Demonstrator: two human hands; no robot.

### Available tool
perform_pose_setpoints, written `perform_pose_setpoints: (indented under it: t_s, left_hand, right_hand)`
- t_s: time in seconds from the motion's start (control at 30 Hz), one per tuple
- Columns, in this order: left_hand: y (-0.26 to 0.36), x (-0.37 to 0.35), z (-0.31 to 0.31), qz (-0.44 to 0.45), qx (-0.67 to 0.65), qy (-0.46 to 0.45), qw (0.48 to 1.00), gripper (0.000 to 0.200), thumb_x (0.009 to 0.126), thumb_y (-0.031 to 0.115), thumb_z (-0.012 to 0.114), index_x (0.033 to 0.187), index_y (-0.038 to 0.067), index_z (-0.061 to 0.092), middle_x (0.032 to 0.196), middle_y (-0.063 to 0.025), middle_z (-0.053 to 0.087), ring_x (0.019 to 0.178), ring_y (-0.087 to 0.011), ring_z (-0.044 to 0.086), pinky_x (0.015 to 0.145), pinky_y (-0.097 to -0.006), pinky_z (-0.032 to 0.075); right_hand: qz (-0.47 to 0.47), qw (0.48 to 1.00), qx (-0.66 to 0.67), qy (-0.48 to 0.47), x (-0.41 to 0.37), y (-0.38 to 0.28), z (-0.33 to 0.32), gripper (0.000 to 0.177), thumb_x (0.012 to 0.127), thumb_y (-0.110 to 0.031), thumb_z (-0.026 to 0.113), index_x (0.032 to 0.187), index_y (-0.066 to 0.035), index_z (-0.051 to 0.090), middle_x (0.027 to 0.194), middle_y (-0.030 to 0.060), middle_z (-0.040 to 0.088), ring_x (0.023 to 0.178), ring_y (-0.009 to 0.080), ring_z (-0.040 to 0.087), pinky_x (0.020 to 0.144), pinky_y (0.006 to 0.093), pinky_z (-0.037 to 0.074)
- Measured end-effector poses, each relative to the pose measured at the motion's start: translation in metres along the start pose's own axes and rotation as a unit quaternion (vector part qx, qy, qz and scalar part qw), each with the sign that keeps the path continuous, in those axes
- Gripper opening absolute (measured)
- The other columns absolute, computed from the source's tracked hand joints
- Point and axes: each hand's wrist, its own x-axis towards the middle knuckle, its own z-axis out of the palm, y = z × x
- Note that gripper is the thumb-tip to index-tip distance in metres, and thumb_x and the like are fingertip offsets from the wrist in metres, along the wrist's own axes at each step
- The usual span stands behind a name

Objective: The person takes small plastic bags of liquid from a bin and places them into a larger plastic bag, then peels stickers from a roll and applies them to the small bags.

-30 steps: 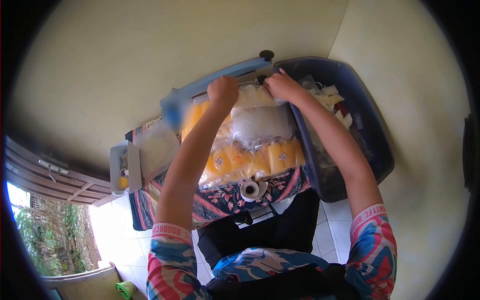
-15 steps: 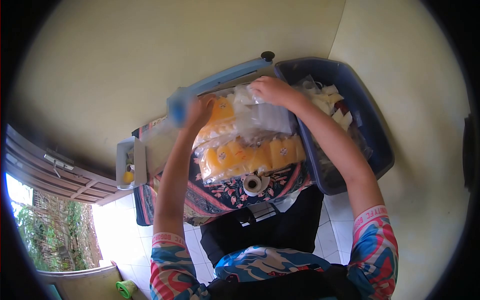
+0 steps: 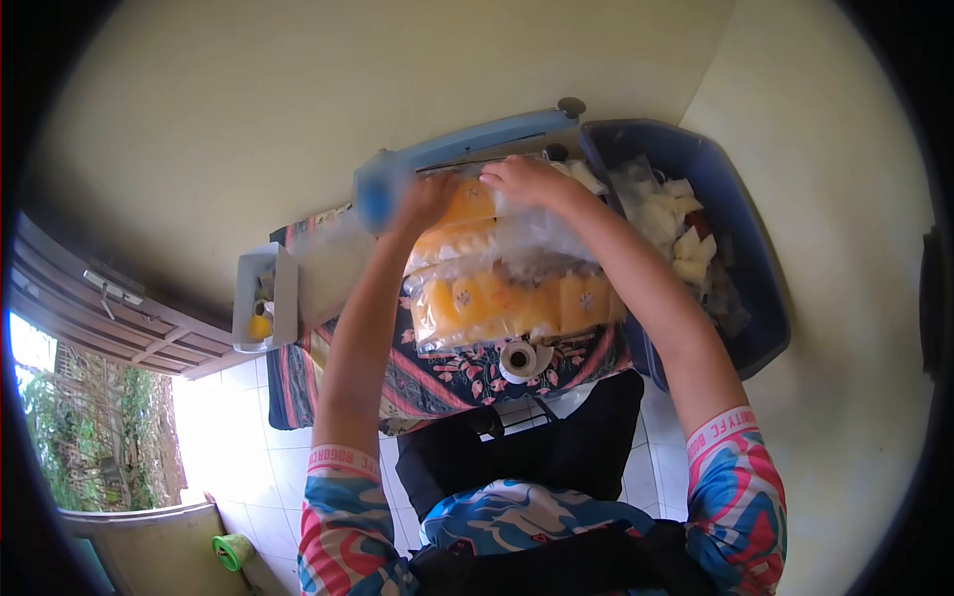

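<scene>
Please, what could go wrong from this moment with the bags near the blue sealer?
1. The upper bag, gripped by the right hand with the blurred left hand beside it, lies close to the blue sealer; fingers might get pinched there.
2. The lower bag of yellow packs lies near the table's front edge, by the tape roll; it might slide off.
</scene>
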Motion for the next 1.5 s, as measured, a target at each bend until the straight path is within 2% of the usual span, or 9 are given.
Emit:
perform_pose_setpoints:
  t_s: [0.2,0.4,0.6,0.77,0.93,1.03,1.17,1.2,1.5]
  left_hand:
    - [0.030,-0.015,-0.023,-0.078,-0.080,0.088,0.990,0.026,0.095,0.022,0.054,0.109,0.005,0.067,0.108,-0.0180,0.067,0.099,-0.0386,0.063,0.087,-0.0454,0.050]
    - [0.068,-0.122,-0.059,-0.111,-0.162,0.191,0.962,0.019,0.093,0.011,0.060,0.107,0.001,0.067,0.102,-0.0185,0.068,0.102,-0.0354,0.063,0.090,-0.0380,0.048]
    - [0.059,-0.261,-0.053,-0.258,-0.221,0.240,0.909,0.018,0.097,0.010,0.057,0.105,-0.003,0.066,0.101,-0.0107,0.069,0.096,-0.0180,0.064,0.086,-0.0308,0.048]
    - [0.054,-0.337,-0.036,-0.299,-0.255,0.302,0.869,0.020,0.098,0.008,0.054,0.109,-0.005,0.065,0.092,-0.0112,0.069,0.087,-0.0179,0.065,0.079,-0.0300,0.050]
    - [0.069,-0.337,-0.020,-0.369,-0.197,0.297,0.859,0.018,0.096,0.010,0.059,0.102,-0.003,0.068,0.090,-0.0119,0.070,0.083,-0.0203,0.065,0.076,-0.0335,0.051]
    - [0.071,-0.329,-0.009,-0.318,0.027,0.267,0.909,0.015,0.092,0.010,0.062,0.097,-0.001,0.070,0.089,-0.0134,0.070,0.082,-0.0271,0.066,0.075,-0.0381,0.052]
    - [0.083,-0.323,-0.014,-0.314,0.035,0.275,0.908,0.014,0.090,0.010,0.064,0.095,-0.001,0.071,0.089,-0.0141,0.070,0.081,-0.0315,0.065,0.074,-0.0423,0.051]
    - [0.085,-0.322,-0.015,-0.319,0.035,0.274,0.907,0.014,0.090,0.010,0.064,0.095,-0.001,0.071,0.088,-0.0141,0.070,0.081,-0.0315,0.065,0.074,-0.0423,0.051]
    - [0.076,-0.326,-0.008,-0.294,0.049,0.292,0.909,0.010,0.087,0.006,0.067,0.093,-0.001,0.071,0.084,-0.0135,0.069,0.077,-0.0307,0.064,0.070,-0.0417,0.051]
  right_hand:
    - [-0.057,0.996,0.013,0.063,-0.030,0.004,-0.014,0.046,0.099,-0.039,0.049,0.129,-0.005,0.058,0.122,0.0184,0.064,0.113,0.0363,0.060,0.096,0.0430,0.047]
    - [-0.069,0.990,0.028,0.116,-0.137,0.000,-0.071,0.035,0.095,-0.029,0.061,0.119,-0.003,0.063,0.117,0.0173,0.066,0.106,0.0344,0.063,0.091,0.0395,0.049]
    - [0.074,0.989,0.070,0.107,-0.261,0.026,-0.106,0.027,0.093,-0.020,0.065,0.112,-0.001,0.066,0.101,0.0160,0.070,0.093,0.0249,0.068,0.084,0.0336,0.052]
    - [0.237,0.949,0.134,0.158,-0.340,0.090,-0.111,0.023,0.092,-0.015,0.065,0.108,0.002,0.067,0.096,0.0147,0.072,0.090,0.0193,0.068,0.084,0.0310,0.052]
    - [0.279,0.944,0.089,0.148,-0.365,0.157,-0.105,0.027,0.089,-0.020,0.068,0.108,0.000,0.068,0.096,0.0158,0.072,0.090,0.0220,0.069,0.083,0.0339,0.052]
    - [0.294,0.948,0.076,0.099,-0.353,0.175,-0.098,0.025,0.089,-0.016,0.067,0.108,0.001,0.068,0.095,0.0132,0.072,0.090,0.0186,0.068,0.083,0.0324,0.052]
    - [0.286,0.956,-0.044,-0.052,-0.335,0.161,-0.072,0.023,0.079,-0.009,0.071,0.100,-0.002,0.070,0.091,0.0157,0.071,0.091,0.0255,0.070,0.080,0.0366,0.053]
    - [0.246,0.964,-0.068,-0.078,-0.333,0.160,-0.062,0.033,0.074,-0.005,0.069,0.106,-0.005,0.069,0.097,0.0196,0.070,0.092,0.0357,0.068,0.081,0.0439,0.053]
    - [0.209,0.957,-0.200,-0.010,-0.339,0.162,-0.028,0.039,0.082,-0.005,0.059,0.120,-0.008,0.056,0.102,0.0203,0.065,0.101,0.0384,0.064,0.084,0.0468,0.052]
